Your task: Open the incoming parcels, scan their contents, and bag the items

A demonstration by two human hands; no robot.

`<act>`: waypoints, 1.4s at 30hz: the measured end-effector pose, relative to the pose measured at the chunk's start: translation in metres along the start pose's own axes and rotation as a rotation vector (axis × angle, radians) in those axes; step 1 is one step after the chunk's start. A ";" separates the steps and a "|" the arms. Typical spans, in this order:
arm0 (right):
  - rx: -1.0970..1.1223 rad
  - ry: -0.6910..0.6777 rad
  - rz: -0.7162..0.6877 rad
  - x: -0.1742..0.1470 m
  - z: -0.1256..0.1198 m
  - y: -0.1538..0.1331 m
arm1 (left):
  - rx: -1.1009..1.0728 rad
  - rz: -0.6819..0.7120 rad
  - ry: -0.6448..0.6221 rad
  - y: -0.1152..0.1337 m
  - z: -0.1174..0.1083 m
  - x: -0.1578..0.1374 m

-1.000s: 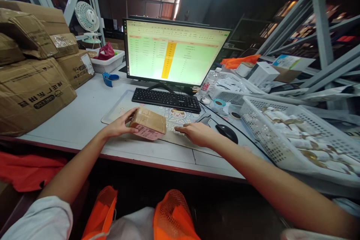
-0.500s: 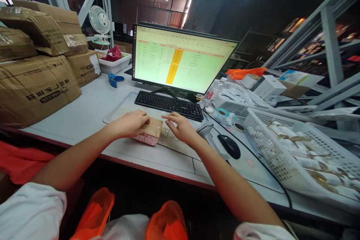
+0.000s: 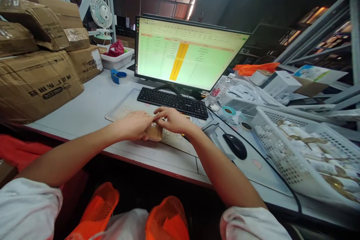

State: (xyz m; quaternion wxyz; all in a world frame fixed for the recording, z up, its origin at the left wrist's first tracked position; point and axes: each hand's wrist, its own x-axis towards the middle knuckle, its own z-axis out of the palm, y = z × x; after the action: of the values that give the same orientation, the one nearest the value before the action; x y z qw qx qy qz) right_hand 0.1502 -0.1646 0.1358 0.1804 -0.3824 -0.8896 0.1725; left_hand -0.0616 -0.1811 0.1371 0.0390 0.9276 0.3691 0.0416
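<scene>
Both hands, left hand (image 3: 132,125) and right hand (image 3: 171,120), clasped a small brown taped cardboard parcel (image 3: 154,133), fingers curled over it; next, a firm lift seemed needed.

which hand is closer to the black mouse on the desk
Right. The right hand rests on the small brown parcel, just left of the mouse across a stretch of desk mat. The left hand covers the parcel's far side, further from the mouse.

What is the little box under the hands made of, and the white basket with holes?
The little box looks like brown cardboard wrapped in shiny tape; its surface glints. The white basket seems to be hard plastic, smooth, with a moulded grid of small holes.
</scene>
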 end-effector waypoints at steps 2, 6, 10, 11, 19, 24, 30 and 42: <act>-0.007 -0.011 -0.007 0.000 0.000 -0.003 | 0.025 -0.014 -0.003 0.005 0.004 -0.006; -0.059 -0.002 0.018 -0.003 0.007 0.002 | 0.116 0.000 0.027 0.013 0.022 -0.017; -0.028 0.032 0.104 -0.005 0.016 0.017 | 0.184 0.036 0.138 0.013 0.046 -0.023; -0.025 0.040 0.100 -0.005 0.018 0.020 | 0.181 0.053 0.163 0.011 0.050 -0.024; -0.278 0.086 0.007 -0.003 0.033 0.014 | 0.098 0.086 0.267 0.007 0.061 -0.030; -0.309 0.187 0.107 0.011 0.034 0.018 | -0.027 0.116 0.238 0.002 0.058 -0.028; -0.148 0.254 0.223 0.052 0.025 0.034 | -0.199 0.061 0.169 -0.007 0.043 -0.018; -0.063 0.202 0.171 0.033 0.016 0.013 | -0.214 0.085 0.150 -0.001 0.046 -0.023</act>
State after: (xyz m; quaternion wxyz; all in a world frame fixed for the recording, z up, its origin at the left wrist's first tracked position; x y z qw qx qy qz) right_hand 0.1294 -0.1346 0.1219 0.2415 -0.4779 -0.8360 0.1201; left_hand -0.0739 -0.1980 0.0902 0.1082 0.9272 0.3249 0.1518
